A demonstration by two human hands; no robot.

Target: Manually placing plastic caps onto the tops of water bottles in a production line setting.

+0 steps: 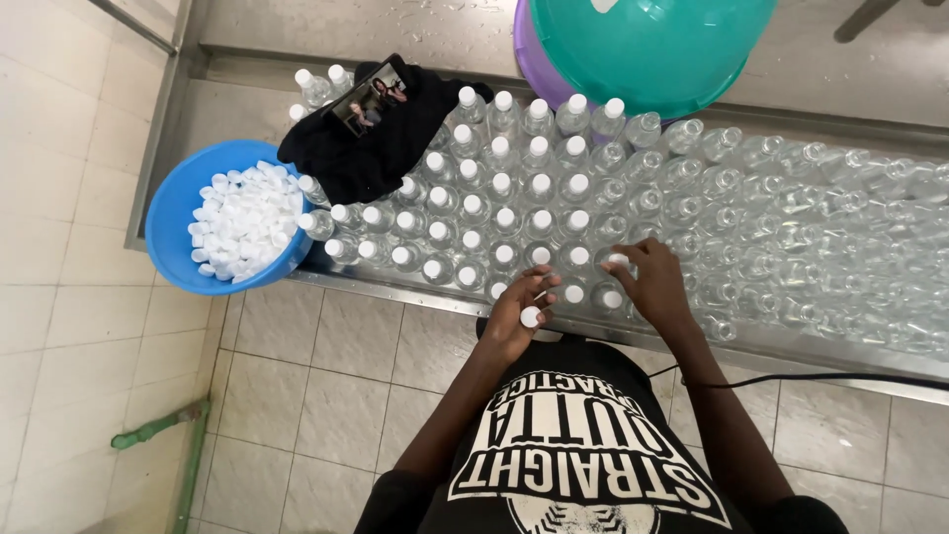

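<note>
My left hand (516,321) holds a small white cap (531,316) between its fingertips, just in front of the near row of clear plastic bottles (514,222). My right hand (647,282) rests on the top of a bottle in the front rows, fingers curled around its white cap (618,261). The bottles to the left of that hand wear white caps; the uncapped bottles (791,227) to the right stand open. All of them fill a long steel trough (395,289).
A blue bowl (173,213) heaped with loose white caps (242,220) sits at the trough's left end. A phone (368,99) lies on a black cloth (386,143) over some bottles. Teal and purple tubs (652,44) stand behind. A black cable (820,378) crosses the trough's front edge.
</note>
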